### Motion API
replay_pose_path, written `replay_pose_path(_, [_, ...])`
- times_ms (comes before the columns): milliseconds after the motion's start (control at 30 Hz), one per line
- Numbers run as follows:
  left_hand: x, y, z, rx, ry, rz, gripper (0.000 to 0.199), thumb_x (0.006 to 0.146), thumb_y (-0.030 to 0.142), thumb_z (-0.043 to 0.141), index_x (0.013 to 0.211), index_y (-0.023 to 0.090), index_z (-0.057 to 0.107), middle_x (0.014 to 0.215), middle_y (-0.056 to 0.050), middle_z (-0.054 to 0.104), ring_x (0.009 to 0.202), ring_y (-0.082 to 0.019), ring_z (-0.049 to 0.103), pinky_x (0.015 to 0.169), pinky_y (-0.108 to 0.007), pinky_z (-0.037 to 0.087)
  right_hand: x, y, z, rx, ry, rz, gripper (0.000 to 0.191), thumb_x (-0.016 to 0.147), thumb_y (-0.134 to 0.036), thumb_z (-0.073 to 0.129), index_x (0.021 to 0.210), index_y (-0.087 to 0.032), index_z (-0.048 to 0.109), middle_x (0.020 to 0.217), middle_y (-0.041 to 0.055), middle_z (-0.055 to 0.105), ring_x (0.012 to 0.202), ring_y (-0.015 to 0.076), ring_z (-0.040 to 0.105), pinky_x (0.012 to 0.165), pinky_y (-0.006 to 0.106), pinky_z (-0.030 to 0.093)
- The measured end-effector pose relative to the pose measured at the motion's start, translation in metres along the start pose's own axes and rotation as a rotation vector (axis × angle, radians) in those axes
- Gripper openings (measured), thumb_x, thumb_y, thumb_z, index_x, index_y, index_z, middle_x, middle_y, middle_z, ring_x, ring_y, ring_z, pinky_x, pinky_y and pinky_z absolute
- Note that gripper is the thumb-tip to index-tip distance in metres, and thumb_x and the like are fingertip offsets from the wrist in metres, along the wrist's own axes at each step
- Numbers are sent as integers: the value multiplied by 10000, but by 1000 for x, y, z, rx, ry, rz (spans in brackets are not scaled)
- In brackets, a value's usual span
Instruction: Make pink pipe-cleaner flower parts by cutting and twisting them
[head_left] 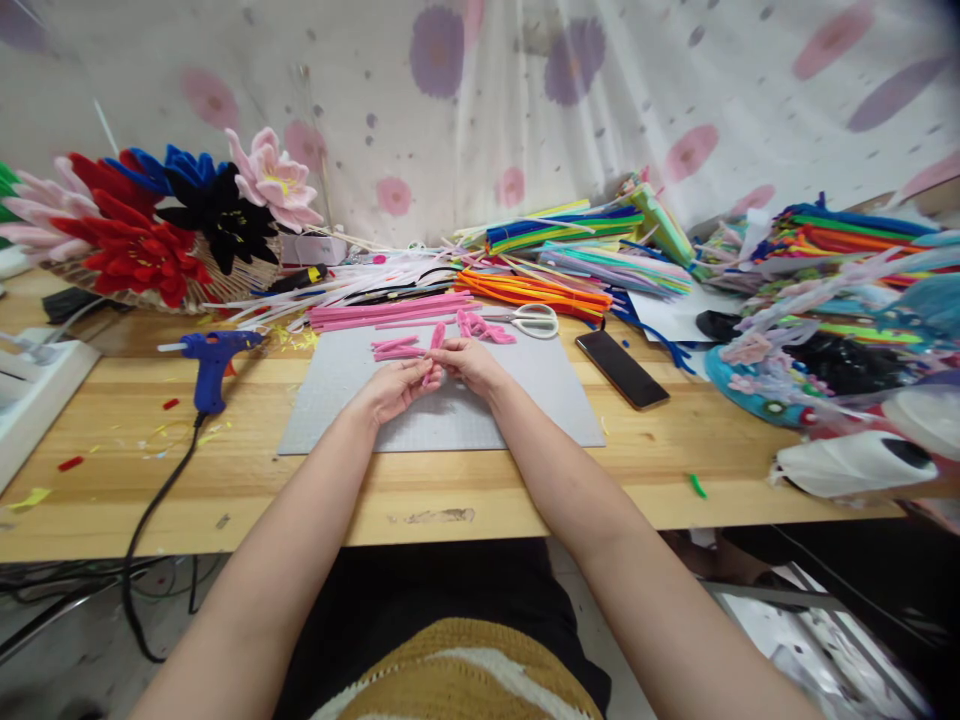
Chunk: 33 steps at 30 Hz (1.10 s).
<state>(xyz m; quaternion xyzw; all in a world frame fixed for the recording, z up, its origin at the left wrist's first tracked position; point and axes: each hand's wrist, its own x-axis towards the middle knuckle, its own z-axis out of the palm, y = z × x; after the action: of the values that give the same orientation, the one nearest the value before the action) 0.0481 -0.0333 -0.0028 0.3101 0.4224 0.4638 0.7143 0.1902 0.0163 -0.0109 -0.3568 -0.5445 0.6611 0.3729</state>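
My left hand [401,387] and my right hand [466,362] meet above the grey mat [540,405]. Both pinch a small pink fuzzy piece [437,338], which stands up between the fingertips. Just behind my right hand, several shaped pink pieces [484,328] lie in a loose pile, touching the white-handled scissors [534,320]. Short cut pink stems [396,349] rest on the mat to the left of the hands. Long pink stems [390,309] lie in a bundle along the mat's far edge.
On the left, a blue glue gun [212,362] trails a black cord. A black phone [622,368] lies right of the mat. Fuzzy flowers [142,255] fill the back left. Orange stems [536,293] and other coloured bundles line the back. A white roll [847,463] is at the right.
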Motion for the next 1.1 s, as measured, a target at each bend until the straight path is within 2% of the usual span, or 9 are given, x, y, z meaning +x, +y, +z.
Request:
replay_pose_path(167, [-2,-1,5,106,9,116,148,773,185,618,894,102,597,765,-70,674,748,-142,667,709,-268,550,6,6,-2,-114,131,-85,387,554,-467,719,560,-157,488,449,-82,349,424,34,258,438,218,166])
replay_pose_path(267, [-2,-4,7,327,119,197,378,668,176,702,987,143,502,682,-13,645,629,-150,654,591,-286,542,6,5,-2,-172,176,-135,390,573,-479,694,562,-163,466,478,-79,345,457,44,280,464,222,198])
replay_pose_path(333, [-1,-8,7,496,180,252,440,630,173,714,990,168,461,603,33,603,551,-148,625,522,-275,515,6,4,-2,-209,208,-157,401,584,-492,677,558,-170,439,498,-75,345,483,53,303,480,226,216])
replay_pose_path(433, [2,-12,4,687,234,404,357,653,208,681,934,193,462,578,47,587,534,-138,601,517,-257,483,8,3,-4,-253,255,-185,428,602,-508,657,545,-182,386,513,-71,332,506,61,312,497,230,227])
replay_pose_path(567, [1,-11,3,840,280,591,242,699,239,637,889,205,490,680,18,641,613,-127,611,601,-253,468,9,3,-6,-321,256,-184,451,610,-513,657,523,-185,361,499,-73,312,502,60,285,504,235,214])
replay_pose_path(700, [-1,-7,3,777,316,684,207,707,257,637,851,202,498,745,-5,648,694,-129,626,596,-224,448,6,1,-5,-335,206,-162,460,608,-505,678,510,-179,368,488,-70,309,494,58,276,499,234,201])
replay_pose_path(900, [7,-7,2,340,376,558,304,667,235,662,844,208,416,700,21,619,650,-131,633,469,-180,427,1,0,5,-40,80,-63,423,555,-480,730,583,-174,439,505,-75,347,449,42,258,456,225,181])
replay_pose_path(1000, [9,-11,4,295,395,524,282,653,219,677,792,196,433,641,40,583,599,-114,612,477,-188,461,0,2,11,70,34,-25,433,516,-460,761,585,-168,448,494,-78,372,436,33,247,444,218,176])
replay_pose_path(1100, [7,-14,11,295,385,501,208,680,237,664,775,177,489,615,29,584,569,-110,603,490,-205,491,2,3,13,104,65,-28,450,517,-450,770,551,-170,419,469,-79,377,421,29,259,434,213,175])
